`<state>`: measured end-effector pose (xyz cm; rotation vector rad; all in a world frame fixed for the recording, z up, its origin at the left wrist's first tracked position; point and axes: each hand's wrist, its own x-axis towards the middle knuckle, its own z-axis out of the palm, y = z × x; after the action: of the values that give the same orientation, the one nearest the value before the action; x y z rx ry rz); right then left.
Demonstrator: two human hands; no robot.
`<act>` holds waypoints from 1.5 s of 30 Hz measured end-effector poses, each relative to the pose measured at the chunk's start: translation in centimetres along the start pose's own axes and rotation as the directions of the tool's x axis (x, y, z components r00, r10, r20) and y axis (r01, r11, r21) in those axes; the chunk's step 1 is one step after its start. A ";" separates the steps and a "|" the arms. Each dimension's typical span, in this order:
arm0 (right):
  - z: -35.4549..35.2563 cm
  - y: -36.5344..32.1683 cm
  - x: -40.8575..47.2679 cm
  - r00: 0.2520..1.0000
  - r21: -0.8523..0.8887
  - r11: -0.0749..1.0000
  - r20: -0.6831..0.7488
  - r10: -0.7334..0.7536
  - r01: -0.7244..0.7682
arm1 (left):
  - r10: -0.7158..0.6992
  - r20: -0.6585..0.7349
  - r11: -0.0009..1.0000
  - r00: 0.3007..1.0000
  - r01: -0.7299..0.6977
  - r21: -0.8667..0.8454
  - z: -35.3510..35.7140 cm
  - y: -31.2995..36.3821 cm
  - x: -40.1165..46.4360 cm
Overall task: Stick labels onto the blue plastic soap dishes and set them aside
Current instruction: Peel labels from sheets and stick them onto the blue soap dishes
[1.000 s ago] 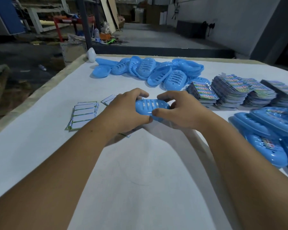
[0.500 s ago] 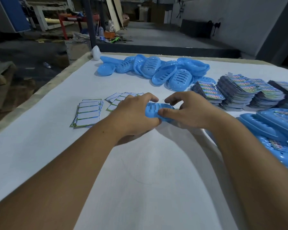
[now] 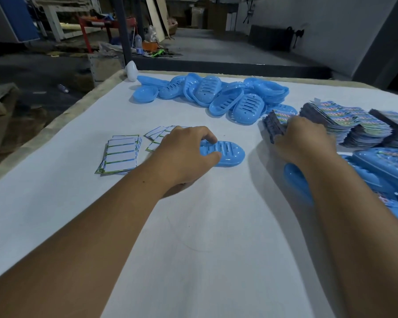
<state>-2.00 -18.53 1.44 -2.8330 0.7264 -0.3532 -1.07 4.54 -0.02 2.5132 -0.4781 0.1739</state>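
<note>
The work surface was a large table covered in a white cloth sheet (image 3: 193, 237), with a tan padded edge (image 3: 62, 120) exposed along its left and far sides. Beyond it lay a dark grey concrete floor (image 3: 216, 49), raised as a low step behind the table. A grey plain wall (image 3: 331, 26) stood at the right rear. A dark vertical metal post (image 3: 122, 31) rose near the table's far left corner. A red metal frame (image 3: 87, 33), leaning pale wooden boards (image 3: 155, 17) and a blue flat panel (image 3: 19, 17) occupied the rear left. Lighting was dim and cool.
</note>
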 end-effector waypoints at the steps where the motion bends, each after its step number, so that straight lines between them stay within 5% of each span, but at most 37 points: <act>1: 0.0 0.1 0.1 1.000 -0.007 1.000 0.005 0.009 -0.009 | 0.006 -0.007 1.000 1.000 -0.006 -0.003 0.0 0.0 0.0; 13: -0.2 0.0 0.9 0.995 0.031 0.995 -0.028 0.095 -0.094 | 0.024 -0.036 1.000 0.999 -0.025 -0.017 0.2 0.0 0.1; 34: -1.0 0.1 0.5 0.949 0.194 0.980 -0.314 0.012 0.052 | 0.021 -0.208 0.995 0.978 -0.040 -0.089 0.2 -0.1 0.6; 38: -1.3 -0.9 -0.3 0.907 0.263 0.929 -0.397 -0.140 0.259 | -0.014 -0.211 0.988 0.977 -0.019 -0.152 0.2 0.0 0.8; 45: -0.7 -4.9 -3.7 0.810 0.428 0.690 -0.371 -0.454 0.583 | -0.313 -0.107 0.844 0.944 0.225 -0.487 -0.5 0.3 1.5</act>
<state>-3.21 -12.60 2.65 -2.4098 -0.1855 -0.8469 0.19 4.16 0.86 2.0307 -0.0678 0.1556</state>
